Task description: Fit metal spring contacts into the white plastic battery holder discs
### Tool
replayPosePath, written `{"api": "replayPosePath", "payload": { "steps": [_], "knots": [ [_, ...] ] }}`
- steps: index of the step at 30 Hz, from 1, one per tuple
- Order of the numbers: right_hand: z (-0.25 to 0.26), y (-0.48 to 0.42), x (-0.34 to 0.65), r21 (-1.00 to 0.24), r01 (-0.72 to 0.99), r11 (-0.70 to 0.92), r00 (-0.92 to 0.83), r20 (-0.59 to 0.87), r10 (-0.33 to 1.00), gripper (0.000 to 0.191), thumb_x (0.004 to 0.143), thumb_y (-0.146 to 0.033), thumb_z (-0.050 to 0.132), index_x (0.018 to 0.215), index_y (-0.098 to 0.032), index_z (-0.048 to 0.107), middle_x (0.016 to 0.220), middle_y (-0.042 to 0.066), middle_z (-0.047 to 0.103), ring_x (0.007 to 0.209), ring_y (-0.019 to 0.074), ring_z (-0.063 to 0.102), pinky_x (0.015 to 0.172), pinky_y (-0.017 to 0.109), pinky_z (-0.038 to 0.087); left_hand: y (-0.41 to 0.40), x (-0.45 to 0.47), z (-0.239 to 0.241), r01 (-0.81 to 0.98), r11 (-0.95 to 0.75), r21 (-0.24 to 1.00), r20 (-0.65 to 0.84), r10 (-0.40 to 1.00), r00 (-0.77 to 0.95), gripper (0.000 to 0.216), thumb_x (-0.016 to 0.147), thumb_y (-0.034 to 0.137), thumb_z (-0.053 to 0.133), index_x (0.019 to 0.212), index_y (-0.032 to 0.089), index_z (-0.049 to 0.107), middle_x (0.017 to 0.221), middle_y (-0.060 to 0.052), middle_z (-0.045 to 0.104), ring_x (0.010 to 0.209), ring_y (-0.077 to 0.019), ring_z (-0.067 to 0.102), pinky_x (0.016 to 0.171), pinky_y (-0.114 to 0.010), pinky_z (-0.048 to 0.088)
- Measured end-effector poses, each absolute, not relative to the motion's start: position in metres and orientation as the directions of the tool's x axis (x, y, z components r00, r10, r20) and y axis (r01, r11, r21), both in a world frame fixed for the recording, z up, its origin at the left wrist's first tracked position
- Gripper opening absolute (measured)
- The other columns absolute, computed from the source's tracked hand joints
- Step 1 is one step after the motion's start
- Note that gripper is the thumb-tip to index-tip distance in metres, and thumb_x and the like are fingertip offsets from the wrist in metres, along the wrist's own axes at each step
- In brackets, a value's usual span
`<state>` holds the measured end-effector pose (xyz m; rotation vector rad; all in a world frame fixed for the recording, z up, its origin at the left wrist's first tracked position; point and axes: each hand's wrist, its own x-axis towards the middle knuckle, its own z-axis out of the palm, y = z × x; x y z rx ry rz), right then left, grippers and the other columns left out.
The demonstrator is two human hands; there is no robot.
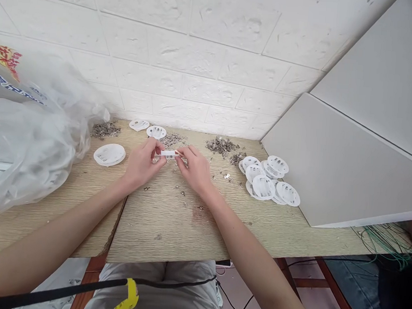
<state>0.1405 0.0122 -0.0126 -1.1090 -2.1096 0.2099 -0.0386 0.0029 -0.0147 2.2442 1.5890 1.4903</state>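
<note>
A small assembly workplace, by the look of it: a wooden desk (158,217) against a white brick wall (200,44), heaps of tiny metal parts (222,145) at centre, stacked white plastic discs (270,181) centre-right, a bulging plastic bag (25,135) left.

We look down at a wooden table (171,228) set against a white brick wall (200,44). Our left hand (143,161) and right hand (195,169) meet near the table's middle, both pinching a small white plastic disc (169,154) held edge-on between the fingertips. Small metal clips (221,146) lie in heaps behind the hands and scattered around them. To the right sits a pile of white discs (270,182), just beside a slanted grey panel (343,170). One disc (109,154) lies flat to the left, near a large clear plastic bag (25,135). Two more discs (149,128) rest near the wall.
</note>
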Motion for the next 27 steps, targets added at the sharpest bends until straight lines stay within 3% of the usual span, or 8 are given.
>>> {"api": "replayPosePath", "payload": {
  "steps": [5,9,13,16,20,27],
  "knots": [
    [-0.014,0.014,0.141,-0.448,0.646,0.618,-0.331,0.565,0.756,0.01,0.094,-0.02,0.055,0.098,-0.019,0.065,0.097,0.005,0.067,0.079,0.0167,0.06,0.063,0.027,0.041,0.005,-0.042,-0.017,0.705,-0.627,0.331,0.798,0.585,0.146,0.013,0.079,0.01,0.057,0.086,0.02,0.057,0.079,0.001,0.057,0.06,-0.0115,0.051,0.059,-0.026,0.043],
    [-0.013,0.013,0.143,-0.299,0.6,0.742,-0.398,0.692,0.602,0.013,0.096,-0.019,0.051,0.096,-0.017,0.064,0.095,0.007,0.066,0.084,0.0164,0.062,0.068,0.027,0.045,0.008,-0.046,-0.016,0.692,-0.679,0.246,0.874,0.465,0.146,0.014,0.082,0.011,0.059,0.092,0.022,0.058,0.088,-0.003,0.061,0.082,-0.0181,0.059,0.072,-0.032,0.05],
    [-0.012,0.012,0.145,-0.116,0.559,0.821,-0.487,0.755,0.438,0.02,0.099,-0.023,0.046,0.094,-0.019,0.065,0.092,0.007,0.069,0.084,0.0155,0.063,0.066,0.026,0.045,0.011,-0.051,-0.019,0.663,-0.69,0.29,0.88,0.464,0.099,0.023,0.082,0.015,0.063,0.101,0.023,0.053,0.093,-0.003,0.062,0.087,-0.0193,0.061,0.078,-0.035,0.053],
    [-0.012,0.011,0.146,-0.061,0.576,0.815,-0.51,0.752,0.416,0.025,0.1,-0.024,0.043,0.093,-0.02,0.066,0.091,0.007,0.069,0.084,0.0162,0.063,0.064,0.027,0.044,0.01,-0.052,-0.021,0.633,-0.664,0.398,0.829,0.556,0.061,0.025,0.083,0.019,0.062,0.104,0.024,0.05,0.099,-0.005,0.061,0.094,-0.021,0.062,0.084,-0.037,0.053],
    [-0.011,0.01,0.146,-0.146,0.57,0.809,-0.51,0.709,0.487,0.026,0.1,-0.025,0.042,0.095,-0.021,0.066,0.095,0.009,0.068,0.087,0.0179,0.064,0.067,0.029,0.046,0.006,-0.05,-0.019,0.657,-0.559,0.506,0.733,0.68,0.014,0.025,0.082,0.023,0.063,0.103,0.024,0.05,0.101,-0.006,0.062,0.097,-0.0226,0.06,0.09,-0.039,0.051],
    [-0.009,0.008,0.143,-0.333,0.553,0.763,-0.395,0.702,0.593,0.019,0.097,-0.024,0.046,0.099,-0.018,0.064,0.091,0.008,0.067,0.08,0.0156,0.063,0.068,0.027,0.046,0.001,-0.044,-0.01,0.666,-0.527,0.528,0.712,0.702,-0.01,0.012,0.081,0.023,0.059,0.093,0.022,0.057,0.088,-0.003,0.062,0.081,-0.018,0.058,0.082,-0.033,0.048]
  ]
}}
